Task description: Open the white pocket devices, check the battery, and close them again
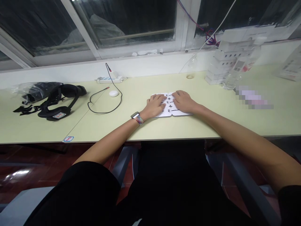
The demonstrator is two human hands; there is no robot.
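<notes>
Pale-green desk [211,125] under dark windows [131,18], both hands flat, grip open, on perhaps 2 white cards [175,112].

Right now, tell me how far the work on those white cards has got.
Done: two white cards lie flat, side by side, on the desk. In hand: the left hand and right hand press flat on them. Left: the stacked white boxes stand untouched.
</notes>
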